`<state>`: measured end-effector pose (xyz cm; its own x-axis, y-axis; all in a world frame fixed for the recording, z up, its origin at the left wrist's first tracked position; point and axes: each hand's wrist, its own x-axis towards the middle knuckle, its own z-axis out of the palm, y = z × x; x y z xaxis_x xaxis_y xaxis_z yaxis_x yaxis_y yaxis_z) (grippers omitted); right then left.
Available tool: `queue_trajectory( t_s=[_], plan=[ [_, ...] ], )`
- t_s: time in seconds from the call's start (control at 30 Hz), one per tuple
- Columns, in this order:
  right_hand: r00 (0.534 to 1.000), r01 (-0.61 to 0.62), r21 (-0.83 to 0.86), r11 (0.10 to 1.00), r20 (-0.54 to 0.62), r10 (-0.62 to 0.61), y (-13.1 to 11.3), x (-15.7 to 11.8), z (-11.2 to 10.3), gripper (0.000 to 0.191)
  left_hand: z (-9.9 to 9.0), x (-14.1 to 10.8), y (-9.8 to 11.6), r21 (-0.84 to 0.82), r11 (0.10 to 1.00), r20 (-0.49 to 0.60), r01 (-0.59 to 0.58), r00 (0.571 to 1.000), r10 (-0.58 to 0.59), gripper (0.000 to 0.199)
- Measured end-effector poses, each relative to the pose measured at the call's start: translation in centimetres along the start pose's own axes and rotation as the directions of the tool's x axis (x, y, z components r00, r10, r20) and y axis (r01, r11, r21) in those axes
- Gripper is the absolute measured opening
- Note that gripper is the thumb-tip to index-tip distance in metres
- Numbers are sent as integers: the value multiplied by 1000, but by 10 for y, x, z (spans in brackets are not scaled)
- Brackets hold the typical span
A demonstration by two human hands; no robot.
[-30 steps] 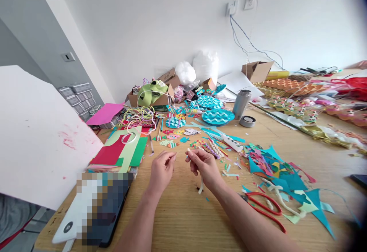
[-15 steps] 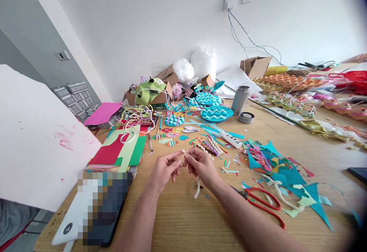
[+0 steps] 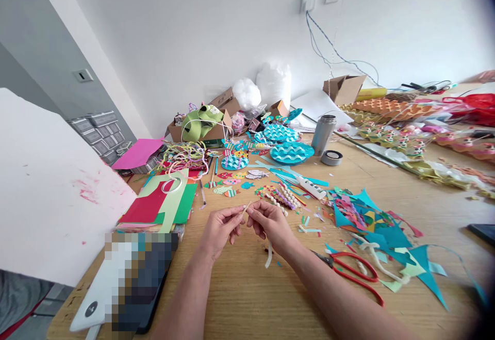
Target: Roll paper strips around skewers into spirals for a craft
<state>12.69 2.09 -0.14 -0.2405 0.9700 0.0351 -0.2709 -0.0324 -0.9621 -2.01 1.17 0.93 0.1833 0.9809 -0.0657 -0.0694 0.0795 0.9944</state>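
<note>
Both hands meet above the middle of the wooden table (image 3: 247, 298). My left hand (image 3: 224, 227) pinches one end of a thin, pale strip (image 3: 246, 208). Fingers of my right hand (image 3: 267, 221) are closed on the strip's other side, close to the left fingertips. A whitish tail (image 3: 268, 255) hangs below my right hand. Red-handled scissors (image 3: 358, 268) lie under and beside my right forearm. Beyond the hands are paper fish (image 3: 232, 181), beaded twisted strips (image 3: 288, 195) and a white glue tube (image 3: 311, 188).
Teal paper scraps (image 3: 390, 237) cover the right side. A grey flask (image 3: 324, 134) stands behind, its lid (image 3: 331, 158) beside it. Blue wavy plates (image 3: 292, 152) sit further back. Coloured sheets (image 3: 149, 203) and a dark phone (image 3: 147, 288) are at left.
The pale strip between the fingertips has turned slightly, and its hanging tail has swung a little to the right. Both hands have stayed nearly in place.
</note>
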Motion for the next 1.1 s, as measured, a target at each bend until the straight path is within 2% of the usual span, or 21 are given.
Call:
queue_trajectory(
  t_s=[0.27, 0.53, 1.1],
  plan=[
    [1000, -8, 33, 999, -1, 8, 0, 0, 1, 33, 1, -1, -2, 25, 1000, -18, -3, 1000, 4, 43],
    [1000, -8, 49, 999, -10, 8, -1, 0, 1, 32, 0, 2, -6, 108, 991, -23, -73, 997, 76, 36],
    [1000, -18, 92, 996, 13, 17, 1, 0, -1, 26, 2, 0, -5, 114, 991, -25, -67, 997, 71, 37]
  ],
)
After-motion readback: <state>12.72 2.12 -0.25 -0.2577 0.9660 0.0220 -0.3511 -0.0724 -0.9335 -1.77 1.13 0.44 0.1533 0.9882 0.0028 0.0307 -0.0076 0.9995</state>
